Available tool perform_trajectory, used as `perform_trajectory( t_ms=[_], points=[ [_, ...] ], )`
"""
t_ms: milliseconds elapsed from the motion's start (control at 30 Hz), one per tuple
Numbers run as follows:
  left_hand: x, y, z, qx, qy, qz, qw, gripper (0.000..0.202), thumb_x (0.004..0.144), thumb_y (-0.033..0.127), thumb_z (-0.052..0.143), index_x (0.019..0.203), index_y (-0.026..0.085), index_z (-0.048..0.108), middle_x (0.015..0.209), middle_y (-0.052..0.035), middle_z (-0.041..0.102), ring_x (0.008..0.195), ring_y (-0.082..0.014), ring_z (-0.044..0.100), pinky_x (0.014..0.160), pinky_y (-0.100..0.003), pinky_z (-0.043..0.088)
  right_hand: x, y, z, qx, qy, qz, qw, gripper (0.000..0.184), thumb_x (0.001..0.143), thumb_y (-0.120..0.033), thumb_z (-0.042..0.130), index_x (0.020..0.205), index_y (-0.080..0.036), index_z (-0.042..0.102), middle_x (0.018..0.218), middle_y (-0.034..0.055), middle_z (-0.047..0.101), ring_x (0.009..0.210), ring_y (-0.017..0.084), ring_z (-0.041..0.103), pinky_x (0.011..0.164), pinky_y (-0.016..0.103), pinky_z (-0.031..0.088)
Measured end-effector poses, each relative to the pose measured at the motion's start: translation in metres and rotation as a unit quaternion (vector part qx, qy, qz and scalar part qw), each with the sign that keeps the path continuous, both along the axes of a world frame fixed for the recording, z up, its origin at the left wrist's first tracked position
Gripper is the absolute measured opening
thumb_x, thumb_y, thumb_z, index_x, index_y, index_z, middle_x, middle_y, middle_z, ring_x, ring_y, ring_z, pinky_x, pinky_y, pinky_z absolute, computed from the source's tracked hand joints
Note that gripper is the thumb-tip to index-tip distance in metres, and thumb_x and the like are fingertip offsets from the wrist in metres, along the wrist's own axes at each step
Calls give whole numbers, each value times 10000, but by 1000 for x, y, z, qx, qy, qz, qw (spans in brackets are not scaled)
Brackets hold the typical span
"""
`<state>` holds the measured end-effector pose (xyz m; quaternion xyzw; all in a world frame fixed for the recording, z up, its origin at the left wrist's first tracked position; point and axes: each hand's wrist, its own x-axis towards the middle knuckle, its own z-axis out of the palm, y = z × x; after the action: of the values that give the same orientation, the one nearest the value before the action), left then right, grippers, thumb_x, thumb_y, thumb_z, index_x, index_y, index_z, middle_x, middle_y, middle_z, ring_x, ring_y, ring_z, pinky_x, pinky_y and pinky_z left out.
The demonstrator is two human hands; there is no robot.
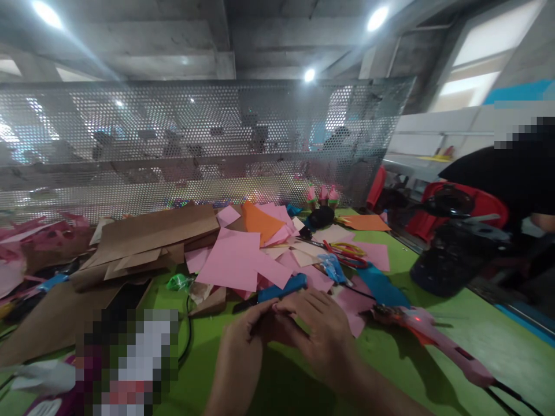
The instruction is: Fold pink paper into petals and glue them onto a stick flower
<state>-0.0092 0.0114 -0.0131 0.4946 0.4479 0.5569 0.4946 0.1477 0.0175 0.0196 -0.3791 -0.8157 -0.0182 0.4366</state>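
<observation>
My left hand (240,346) and my right hand (323,332) meet low in the middle of the head view, above the green table (195,375). Fingers of both are curled and pinched together around a small pink piece of paper (280,332), mostly hidden and in shadow. Just beyond the fingertips lies a blue-handled tool (284,286) with a dark end, partly covered. Pink paper sheets (234,257) are heaped behind it. To the right of my right hand rests a pink glue gun (451,346) with a red light on.
Brown cardboard (147,237) is stacked at left. Scissors (347,248), an orange sheet (260,222) and blue paper (381,286) lie among the scraps. A dark container (446,260) stands at right. Behind is a perforated metal screen (208,138); a person in black (511,167) is at right.
</observation>
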Motion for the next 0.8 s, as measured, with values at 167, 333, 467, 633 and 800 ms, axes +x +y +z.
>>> perform_trajectory(
  t_ms=[167, 333, 467, 633, 800],
  points=[
    [-2, -3, 2, 50, 97, -1, 994, 473, 699, 58, 527, 1025, 293, 776, 1071, -32, 762, 994, -258, 701, 927, -367, 519, 1, 1, -1, -12, -8, -1, 1000, 67, 916, -177, 600, 887, -221, 641, 807, 23, 710, 747, 192, 611, 727, 333, 433],
    [-4, -2, 3, 48, 131, -8, 990, 525, 690, 41, 472, 1044, 288, 769, 1078, -18, 760, 1012, -237, 697, 929, -340, 503, 1, 1, 1, -42, -15, 2, 999, 87, 910, -172, 578, 847, -224, 609, 792, 28, 688, 751, 202, 597, 693, 323, 413],
    [-2, 0, 7, 29, 88, -14, 996, 397, 737, 118, 520, 1019, 233, 774, 1043, -47, 769, 974, -234, 701, 894, -316, 516, 2, 1, 4, -90, 11, 15, 996, 110, 931, -184, 561, 836, -224, 599, 807, 30, 677, 774, 204, 593, 681, 313, 428],
    [-2, 1, 15, 17, 38, -14, 999, 229, 759, 273, 651, 930, 187, 776, 924, -66, 780, 874, -228, 706, 806, -283, 532, 0, 1, 4, -107, 28, 47, 993, 134, 949, -147, 527, 956, -229, 632, 908, 39, 705, 851, 211, 608, 764, 341, 456],
    [-6, 5, 11, -20, -28, 15, 999, 221, 722, 366, 743, 825, 173, 773, 821, -60, 770, 795, -199, 685, 727, -246, 521, 1, 2, 5, -133, 65, 61, 987, 130, 932, -163, 558, 995, -231, 648, 893, 37, 693, 834, 199, 612, 743, 319, 464]
  ],
)
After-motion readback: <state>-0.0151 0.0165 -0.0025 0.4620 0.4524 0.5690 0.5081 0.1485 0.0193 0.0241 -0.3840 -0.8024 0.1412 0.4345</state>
